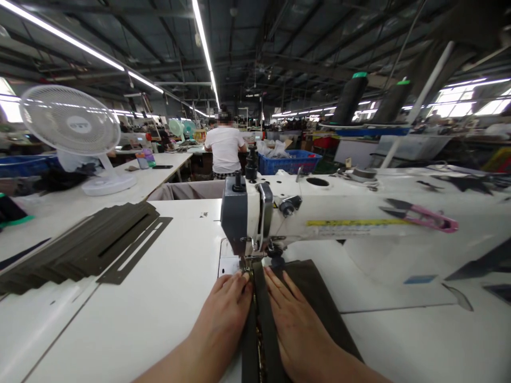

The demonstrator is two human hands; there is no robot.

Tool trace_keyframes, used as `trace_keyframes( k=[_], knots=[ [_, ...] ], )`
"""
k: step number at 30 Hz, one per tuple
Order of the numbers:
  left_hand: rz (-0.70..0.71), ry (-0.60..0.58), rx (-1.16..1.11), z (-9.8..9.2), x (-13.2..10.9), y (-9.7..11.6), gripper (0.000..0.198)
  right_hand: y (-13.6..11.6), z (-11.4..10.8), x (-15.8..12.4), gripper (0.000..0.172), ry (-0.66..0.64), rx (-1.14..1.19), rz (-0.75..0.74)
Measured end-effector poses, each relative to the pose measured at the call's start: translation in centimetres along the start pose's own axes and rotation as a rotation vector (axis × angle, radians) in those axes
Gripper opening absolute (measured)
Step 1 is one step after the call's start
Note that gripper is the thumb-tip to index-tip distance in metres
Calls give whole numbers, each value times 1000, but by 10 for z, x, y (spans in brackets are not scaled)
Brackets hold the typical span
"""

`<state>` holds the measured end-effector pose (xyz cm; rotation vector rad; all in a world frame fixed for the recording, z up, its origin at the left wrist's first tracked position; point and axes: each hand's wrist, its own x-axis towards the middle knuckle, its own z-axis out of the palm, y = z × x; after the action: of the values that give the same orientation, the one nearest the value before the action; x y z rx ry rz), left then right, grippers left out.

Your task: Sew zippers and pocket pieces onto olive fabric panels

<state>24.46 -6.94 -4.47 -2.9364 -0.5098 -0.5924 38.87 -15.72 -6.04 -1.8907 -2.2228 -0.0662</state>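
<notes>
Dark olive fabric (315, 298) lies under the head of a white sewing machine (359, 207), with a zipper (260, 340) running lengthwise along it. My left hand (227, 306) is at the fabric's left edge, its fingers bent and pressed together close to the presser foot (248, 261); whatever they pinch is mostly hidden. Flat on the cloth just right of the zipper rests my right hand (293, 319), fingers stretched toward the machine. The needle itself is too small to make out.
At left, a stack of dark fabric pieces (88, 242) lies beside a slotted piece (136, 252). A white fan (72, 122) stands behind. Pink thread snips (431, 218) rest against the machine arm. Thread cones (351, 98) stand above. A person in white (225, 149) sits ahead near a blue crate (291, 162).
</notes>
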Motion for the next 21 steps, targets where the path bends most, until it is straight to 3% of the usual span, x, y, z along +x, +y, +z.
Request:
trace_keyframes(
  k=[21],
  knots=[
    [-11,-88,8,-3,5,-2,23,1,-5,2,53,-29,46,7]
  ],
)
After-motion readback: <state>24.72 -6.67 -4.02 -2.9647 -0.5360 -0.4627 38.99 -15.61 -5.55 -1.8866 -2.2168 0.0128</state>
